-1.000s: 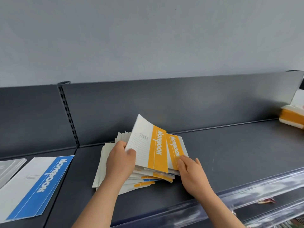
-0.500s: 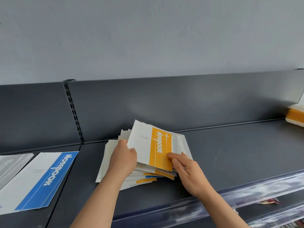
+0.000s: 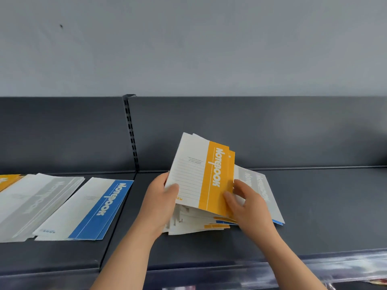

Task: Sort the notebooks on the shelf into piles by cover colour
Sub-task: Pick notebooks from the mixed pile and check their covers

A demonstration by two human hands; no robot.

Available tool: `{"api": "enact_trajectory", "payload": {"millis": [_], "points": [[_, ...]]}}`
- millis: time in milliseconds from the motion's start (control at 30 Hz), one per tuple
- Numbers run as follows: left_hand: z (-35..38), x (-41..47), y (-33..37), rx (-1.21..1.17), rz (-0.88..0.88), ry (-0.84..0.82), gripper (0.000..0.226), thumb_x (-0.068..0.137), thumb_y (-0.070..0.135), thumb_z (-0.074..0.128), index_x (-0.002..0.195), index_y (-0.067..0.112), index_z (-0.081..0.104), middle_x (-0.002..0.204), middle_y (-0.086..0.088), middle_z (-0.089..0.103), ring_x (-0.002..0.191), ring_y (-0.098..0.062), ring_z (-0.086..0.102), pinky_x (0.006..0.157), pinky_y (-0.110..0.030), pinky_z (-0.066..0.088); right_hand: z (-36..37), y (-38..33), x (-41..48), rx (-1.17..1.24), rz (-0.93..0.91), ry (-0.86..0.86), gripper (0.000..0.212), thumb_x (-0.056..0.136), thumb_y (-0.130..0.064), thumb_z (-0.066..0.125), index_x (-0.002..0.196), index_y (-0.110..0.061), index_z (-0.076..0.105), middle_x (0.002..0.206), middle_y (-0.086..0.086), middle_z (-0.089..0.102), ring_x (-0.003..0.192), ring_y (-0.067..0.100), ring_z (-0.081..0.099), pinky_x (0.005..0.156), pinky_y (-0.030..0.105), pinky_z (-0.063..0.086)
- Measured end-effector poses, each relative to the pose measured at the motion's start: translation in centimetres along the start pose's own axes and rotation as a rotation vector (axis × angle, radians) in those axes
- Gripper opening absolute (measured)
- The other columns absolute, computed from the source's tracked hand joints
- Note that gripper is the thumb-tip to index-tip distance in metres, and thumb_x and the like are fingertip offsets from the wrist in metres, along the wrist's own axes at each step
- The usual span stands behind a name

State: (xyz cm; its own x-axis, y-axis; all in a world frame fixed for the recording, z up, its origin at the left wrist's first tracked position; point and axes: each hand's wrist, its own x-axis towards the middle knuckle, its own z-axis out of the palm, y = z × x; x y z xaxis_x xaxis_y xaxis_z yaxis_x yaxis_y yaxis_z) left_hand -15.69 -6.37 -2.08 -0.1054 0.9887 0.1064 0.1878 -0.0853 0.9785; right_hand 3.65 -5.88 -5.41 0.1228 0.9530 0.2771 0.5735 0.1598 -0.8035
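Observation:
A mixed stack of notebooks (image 3: 199, 225) lies mid-shelf. Both hands lift several yellow-striped notebooks (image 3: 201, 174) off it, tilted up. My left hand (image 3: 161, 201) grips their left edge, thumb on the cover. My right hand (image 3: 245, 204) pinches their lower right corner. A grey-striped notebook (image 3: 259, 189) shows on the stack beneath, behind my right hand. To the left lie a blue pile (image 3: 88, 208), a grey pile (image 3: 35, 201) and the corner of a yellow pile (image 3: 8, 181).
The dark shelf (image 3: 324, 206) has bare surface to the right of the stack. A slotted upright (image 3: 130, 132) divides the back panel. A clear plastic strip (image 3: 335, 264) runs along the front edge.
The yellow notebooks rose and tilted up off the stack, exposing a grey one. My view swung left, bringing the grey and yellow piles into sight and losing the object at far right.

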Motion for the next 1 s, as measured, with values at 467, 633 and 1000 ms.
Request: {"api": "enact_trajectory", "payload": {"millis": [467, 633, 1000], "points": [[-18.0, -3.6, -3.5, 0.157, 0.018, 0.258, 0.023, 0.1, 0.018, 0.041, 0.114, 0.031, 0.053, 0.112, 0.016, 0.061, 0.105, -0.007, 0.057, 0.064, -0.012, 0.048, 13.5, -13.2, -2.8, 0.216, -0.203, -0.163, 0.036, 0.09, -0.018, 0.061, 0.099, -0.048, 0.043, 0.094, -0.023, 0.057, 0.083, 0.005, 0.061, 0.063, 0.018, 0.053], [-26.7, -5.4, -4.8, 0.271, -0.02, 0.317, 0.025, 0.099, 0.017, 0.043, 0.119, 0.028, 0.053, 0.115, 0.012, 0.061, 0.104, -0.007, 0.058, 0.06, -0.008, 0.046, 21.1, -18.0, -4.8, 0.198, -0.179, -0.247, 0.033, 0.091, -0.02, 0.059, 0.116, -0.038, 0.047, 0.108, -0.015, 0.058, 0.085, 0.002, 0.059, 0.065, 0.015, 0.05], [-42.8, -6.1, -7.7, 0.468, -0.03, 0.325, 0.028, 0.098, 0.016, 0.044, 0.123, 0.024, 0.055, 0.116, 0.013, 0.061, 0.099, -0.003, 0.056, 0.062, -0.006, 0.042, 34.2, -27.1, -8.7, 0.117, -0.141, -0.33, 0.041, 0.092, -0.028, 0.058, 0.131, -0.026, 0.046, 0.12, -0.006, 0.057, 0.09, 0.009, 0.056, 0.06, 0.013, 0.048]]}}
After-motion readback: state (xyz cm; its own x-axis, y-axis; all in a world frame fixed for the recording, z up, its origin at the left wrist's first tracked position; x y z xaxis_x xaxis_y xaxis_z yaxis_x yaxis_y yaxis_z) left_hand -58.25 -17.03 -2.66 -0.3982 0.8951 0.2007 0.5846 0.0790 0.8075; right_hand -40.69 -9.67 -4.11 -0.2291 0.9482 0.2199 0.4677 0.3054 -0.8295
